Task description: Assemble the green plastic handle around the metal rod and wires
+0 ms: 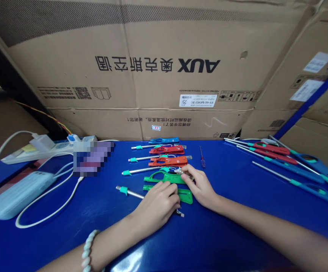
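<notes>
My left hand [158, 206] lies curled over the nearest green-handled tool [187, 195], whose metal shaft with a teal tip [123, 189] sticks out to the left. My right hand [199, 185] pinches the right end of a second green-handled tool [164, 176] just behind it. Behind these lie in a row two orange-red tools [168, 161] and a blue one [164, 141], all with shafts pointing left.
Several long red and blue tools [283, 158] lie at the right on the blue table [232, 211]. A small screwdriver [202, 156] is right of the row. A power bank [16, 194], white cables and a power strip [41, 147] sit left. Cardboard boxes [158, 68] stand behind.
</notes>
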{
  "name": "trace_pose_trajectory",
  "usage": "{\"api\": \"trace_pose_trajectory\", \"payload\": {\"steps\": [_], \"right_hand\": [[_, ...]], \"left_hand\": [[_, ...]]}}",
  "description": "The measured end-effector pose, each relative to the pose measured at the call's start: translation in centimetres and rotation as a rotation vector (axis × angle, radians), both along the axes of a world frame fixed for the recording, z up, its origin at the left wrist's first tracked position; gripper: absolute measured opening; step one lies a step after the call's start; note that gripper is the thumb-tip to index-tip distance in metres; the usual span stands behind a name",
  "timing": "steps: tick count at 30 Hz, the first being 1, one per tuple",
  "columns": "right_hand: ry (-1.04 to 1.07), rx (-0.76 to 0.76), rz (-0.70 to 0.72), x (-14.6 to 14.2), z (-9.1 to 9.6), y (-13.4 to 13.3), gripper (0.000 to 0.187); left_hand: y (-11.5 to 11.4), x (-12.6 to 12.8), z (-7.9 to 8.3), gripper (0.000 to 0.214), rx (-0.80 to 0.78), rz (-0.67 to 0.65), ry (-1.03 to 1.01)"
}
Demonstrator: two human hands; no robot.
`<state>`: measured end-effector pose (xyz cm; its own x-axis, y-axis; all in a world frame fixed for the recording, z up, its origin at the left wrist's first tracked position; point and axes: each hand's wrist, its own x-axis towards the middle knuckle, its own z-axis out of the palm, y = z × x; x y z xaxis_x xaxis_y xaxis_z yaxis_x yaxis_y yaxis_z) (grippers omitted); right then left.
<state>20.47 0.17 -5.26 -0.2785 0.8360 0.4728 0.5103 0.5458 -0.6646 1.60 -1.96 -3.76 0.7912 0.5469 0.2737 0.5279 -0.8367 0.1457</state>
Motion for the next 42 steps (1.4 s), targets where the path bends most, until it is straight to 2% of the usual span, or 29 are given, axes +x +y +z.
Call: {"api": "trace_pose_trajectory", "payload": {"steps": [4,12,16,18,20,26,30,34,42], "right_hand": [[0.003,-0.017,0.007,0.0,0.1,0.0,0.014],[0.009,-0.029,0.0,0.1,0.0,0.0,0.016],[0.031,-0.017,-0.013,0.2,-0.1,0.0,0.016],[0.04,-0.01,-0.021,0.2,0.1,0.0,0.016],[0.054,0.004,-0.024,0.3,0.3,-0.1,0.016],[0.046,0.077,-0.003,0.7,0.9,-0.7,0.014],[-0.068,0.162,0.051,0.8,0.5,-1.0,0.015],[-0.169,0.24,0.091,0.7,-0.1,-0.9,0.014],[-0.201,0.283,0.166,0.4,0.2,-0.7,0.01]], "left_hand": [[-0.1,-0.1,0.1,0.013,0.043,-0.026,0.009],[-0.8,0.3,-0.3,0.019,0.311,-0.109,0.091],[-1.1,0.4,-0.1,0.019,0.31,-0.112,0.099],[-1.0,0.2,0.2,0.015,0.226,-0.083,0.08],[-0.7,0.0,0.8,0.015,0.064,-0.029,0.012],[0.5,-1.1,2.2,0.016,-0.501,0.138,-0.39],[1.2,-1.2,2.1,0.017,-0.806,0.173,-0.606],[1.9,-1.3,1.4,0.018,-0.901,0.164,-0.729],[2.5,-1.2,0.7,0.02,-0.991,0.188,-0.79]]}}
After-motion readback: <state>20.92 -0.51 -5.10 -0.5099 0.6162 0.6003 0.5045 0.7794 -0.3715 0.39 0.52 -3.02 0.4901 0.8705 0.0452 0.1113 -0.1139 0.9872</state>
